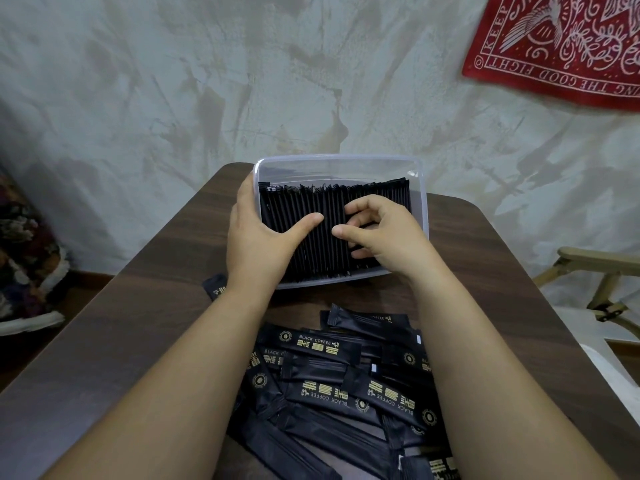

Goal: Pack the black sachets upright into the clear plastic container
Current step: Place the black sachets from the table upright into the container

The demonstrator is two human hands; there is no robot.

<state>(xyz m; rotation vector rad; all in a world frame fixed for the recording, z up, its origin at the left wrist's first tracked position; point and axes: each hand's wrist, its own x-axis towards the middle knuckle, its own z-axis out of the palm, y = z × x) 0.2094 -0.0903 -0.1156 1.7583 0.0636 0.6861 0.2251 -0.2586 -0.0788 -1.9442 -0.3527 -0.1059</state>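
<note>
Far edge of table (502, 254): container (339, 160), sachets (304, 209) upright.
Left hand (258, 237): gripping container wall.
Right hand (384, 230): curled among sachets, hold unclear.
Loose sachets (346, 386): light, slick, floppy; pinch mid-length.

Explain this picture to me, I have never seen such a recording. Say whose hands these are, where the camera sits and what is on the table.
No machine here: a person works with bare hands, and the one picture comes from a camera on their head, looking down. The left hand grips the left end of the clear plastic container, which stands on the brown table. Inside it, packed sachets stand upright in a row. The right hand has curled fingers among their tops; whether it pinches one is unclear. Nearer the person, loose sachets lie in a heap.
</note>
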